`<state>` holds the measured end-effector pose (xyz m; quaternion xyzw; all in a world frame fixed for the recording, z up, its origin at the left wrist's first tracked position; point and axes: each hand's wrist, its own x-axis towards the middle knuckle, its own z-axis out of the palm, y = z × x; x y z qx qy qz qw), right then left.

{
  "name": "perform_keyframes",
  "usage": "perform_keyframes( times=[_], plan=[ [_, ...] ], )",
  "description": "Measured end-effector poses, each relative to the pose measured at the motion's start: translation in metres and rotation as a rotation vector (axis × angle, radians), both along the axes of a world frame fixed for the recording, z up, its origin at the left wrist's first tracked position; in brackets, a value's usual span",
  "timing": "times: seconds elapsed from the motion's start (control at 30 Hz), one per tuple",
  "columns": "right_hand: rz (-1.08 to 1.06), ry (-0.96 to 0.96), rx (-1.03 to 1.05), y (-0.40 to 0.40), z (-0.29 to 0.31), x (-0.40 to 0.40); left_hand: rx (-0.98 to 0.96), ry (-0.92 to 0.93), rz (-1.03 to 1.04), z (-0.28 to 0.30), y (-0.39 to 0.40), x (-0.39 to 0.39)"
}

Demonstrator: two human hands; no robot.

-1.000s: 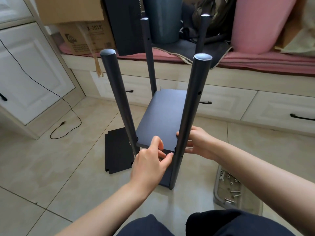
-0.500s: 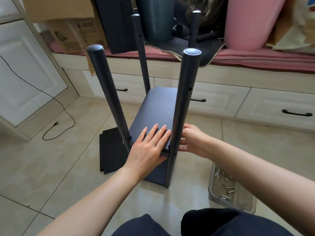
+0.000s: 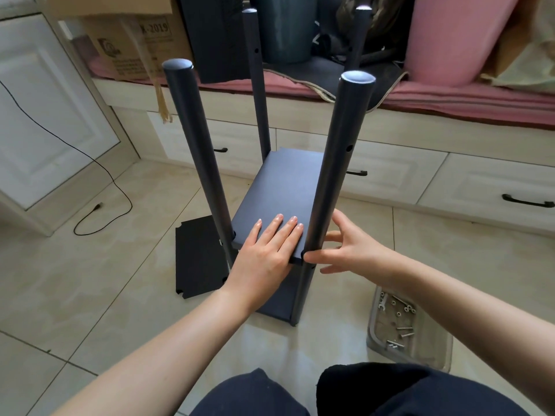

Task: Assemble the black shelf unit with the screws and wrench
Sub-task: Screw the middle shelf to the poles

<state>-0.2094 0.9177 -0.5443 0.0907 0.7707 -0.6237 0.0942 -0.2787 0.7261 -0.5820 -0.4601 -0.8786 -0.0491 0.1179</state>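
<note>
The black shelf unit stands on the tiled floor with several round posts upright; its near right post (image 3: 336,181) rises in front of me. A black shelf board (image 3: 285,187) sits between the posts, partway up. My left hand (image 3: 267,253) lies flat on the board's near end, fingers straight. My right hand (image 3: 351,247) is beside the near right post with fingers spread; its thumb touches the post at the board's corner. Another black board (image 3: 198,256) lies flat on the floor to the left. A grey tray (image 3: 417,355) at lower right holds screws and a small wrench (image 3: 382,303).
A low white drawer bench (image 3: 390,175) with a pink cushion runs across the back, piled with a cardboard box (image 3: 135,40) and a pink roll (image 3: 450,34). A black cable (image 3: 90,163) trails over the floor at left. My knees fill the bottom edge.
My left hand went from pinching the board's near edge to lying flat on top. My right hand has loosened from the near right post and its fingers have spread.
</note>
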Motion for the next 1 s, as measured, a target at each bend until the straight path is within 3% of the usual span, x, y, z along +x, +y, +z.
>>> perform_keyframes(
  times=[0.1, 0.23, 0.53, 0.73, 0.83, 1.0],
  plan=[
    [-0.002, 0.007, -0.027, -0.001, -0.005, -0.002, 0.025, -0.035, 0.018, 0.0, -0.001, 0.003],
    [0.0, 0.016, -0.023, -0.001, -0.008, -0.005, -0.098, -0.114, 0.042, -0.006, -0.006, -0.001],
    [0.02, -0.006, -0.102, 0.015, -0.01, -0.011, 0.183, -0.04, 0.097, -0.013, 0.015, 0.006],
    [0.057, -0.047, -0.245, 0.041, -0.019, -0.005, 0.197, 0.013, 0.121, -0.018, 0.026, 0.012],
    [-0.022, -0.074, -0.424, 0.045, -0.024, -0.002, 0.197, 0.023, 0.124, -0.017, 0.028, 0.013],
    [-0.179, -0.116, -0.467, 0.039, -0.03, -0.008, 0.121, -0.023, 0.136, -0.014, 0.028, 0.015]
  ],
)
